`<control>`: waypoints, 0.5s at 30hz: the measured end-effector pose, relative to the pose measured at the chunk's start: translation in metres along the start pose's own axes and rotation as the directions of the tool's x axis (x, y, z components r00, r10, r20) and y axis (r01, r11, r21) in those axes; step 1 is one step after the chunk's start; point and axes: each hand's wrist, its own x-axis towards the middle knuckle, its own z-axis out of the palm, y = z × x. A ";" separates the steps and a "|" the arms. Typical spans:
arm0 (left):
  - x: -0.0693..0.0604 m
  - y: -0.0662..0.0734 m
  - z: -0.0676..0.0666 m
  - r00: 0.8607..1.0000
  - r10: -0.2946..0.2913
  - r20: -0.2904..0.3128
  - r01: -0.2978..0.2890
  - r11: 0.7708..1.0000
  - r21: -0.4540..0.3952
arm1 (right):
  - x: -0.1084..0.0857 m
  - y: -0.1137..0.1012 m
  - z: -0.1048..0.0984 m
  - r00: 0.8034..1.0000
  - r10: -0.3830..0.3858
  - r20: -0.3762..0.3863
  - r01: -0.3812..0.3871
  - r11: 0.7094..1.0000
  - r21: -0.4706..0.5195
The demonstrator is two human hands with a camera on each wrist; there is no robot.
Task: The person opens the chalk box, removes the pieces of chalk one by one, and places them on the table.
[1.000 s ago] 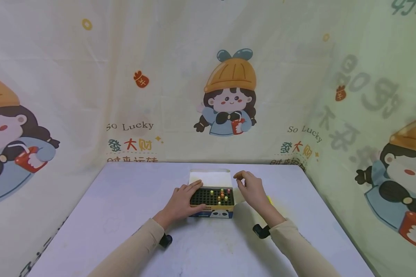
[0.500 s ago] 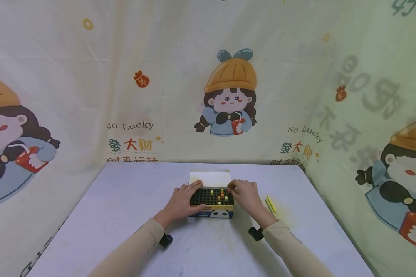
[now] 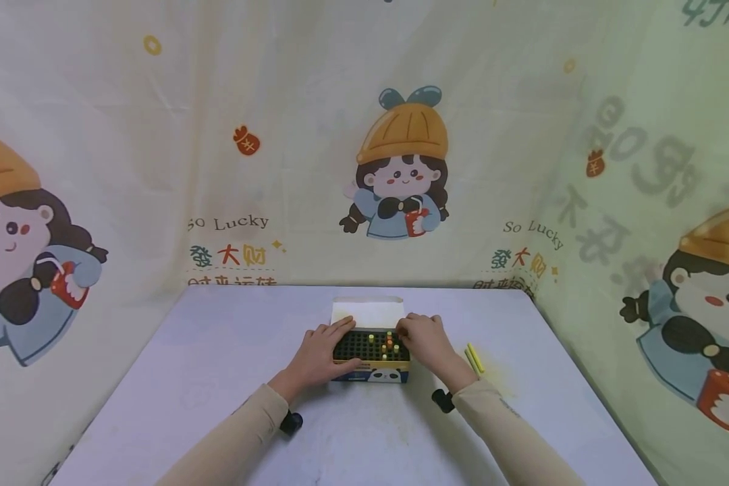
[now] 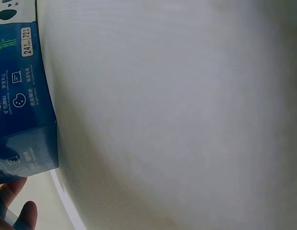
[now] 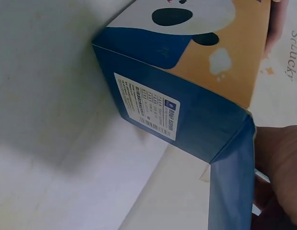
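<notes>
A small blue-and-yellow chalk box (image 3: 357, 372) with a panda print stands at the middle of the table, lid raised at the back. In its black holed tray (image 3: 352, 347) several chalk sticks (image 3: 390, 343), yellow and orange, stick up on the right side. My left hand (image 3: 318, 354) grips the box's left end, thumb at the front, fingers towards the back. Curled fingers of my right hand (image 3: 426, 341) are at the tray's back right corner, pinching at a chalk stick that the fingertips hide. The right wrist view shows the box's labelled end (image 5: 146, 105) and an open side flap (image 5: 232, 187).
Two yellow-green chalk sticks (image 3: 475, 358) lie on the white table (image 3: 219, 378) to the right of my right hand. Behind the table hangs a printed cloth (image 3: 316, 169), and more cloth encloses both sides.
My right hand has come down and left from above the box's right side to the tray's back right corner. Its fingers now cover the pink chalk stick. The left hand stays put.
</notes>
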 end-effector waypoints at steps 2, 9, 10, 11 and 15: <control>0.000 0.000 0.000 1.000 -0.003 0.005 0.003 1.000 -0.005 | 0.001 0.000 0.001 1.000 -0.006 0.005 0.006 1.000 -0.015; 0.000 0.001 -0.002 1.000 -0.015 0.008 0.015 1.000 -0.003 | 0.001 -0.004 0.000 0.999 -0.024 0.021 0.025 0.997 -0.069; 0.000 0.001 -0.002 1.000 -0.015 0.010 0.015 1.000 -0.002 | 0.002 -0.004 0.001 0.999 -0.021 0.028 0.023 0.997 -0.076; 0.000 0.001 -0.003 1.000 -0.013 0.011 0.013 1.000 -0.002 | 0.002 -0.004 0.001 0.999 -0.018 0.033 0.021 0.996 -0.082; -0.001 0.002 -0.004 1.000 0.000 0.005 0.001 1.000 -0.011 | 0.002 -0.003 0.004 0.999 -0.013 0.039 0.017 0.994 -0.104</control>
